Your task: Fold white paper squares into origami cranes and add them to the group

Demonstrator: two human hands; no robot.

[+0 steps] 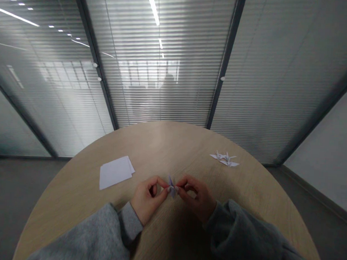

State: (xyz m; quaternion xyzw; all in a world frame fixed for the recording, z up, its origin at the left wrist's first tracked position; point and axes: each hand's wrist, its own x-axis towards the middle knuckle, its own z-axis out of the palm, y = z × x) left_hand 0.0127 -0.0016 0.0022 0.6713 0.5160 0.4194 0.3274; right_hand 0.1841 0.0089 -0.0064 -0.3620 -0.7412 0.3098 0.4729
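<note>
A small folded paper crane, pale lilac-white, is held between my two hands over the middle of the table. My left hand pinches its left side between thumb and forefinger. On the other side, my right hand grips it the same way. One pointed tip rises above the fingers and another part hangs below; the pinched portions are hidden by the fingertips. Grey sleeves cover both wrists.
Sheets of white paper lie slightly fanned at the left. Folded white paper cranes sit close together at the back right. The round wooden table ends at a curved far edge before glass partitions with blinds.
</note>
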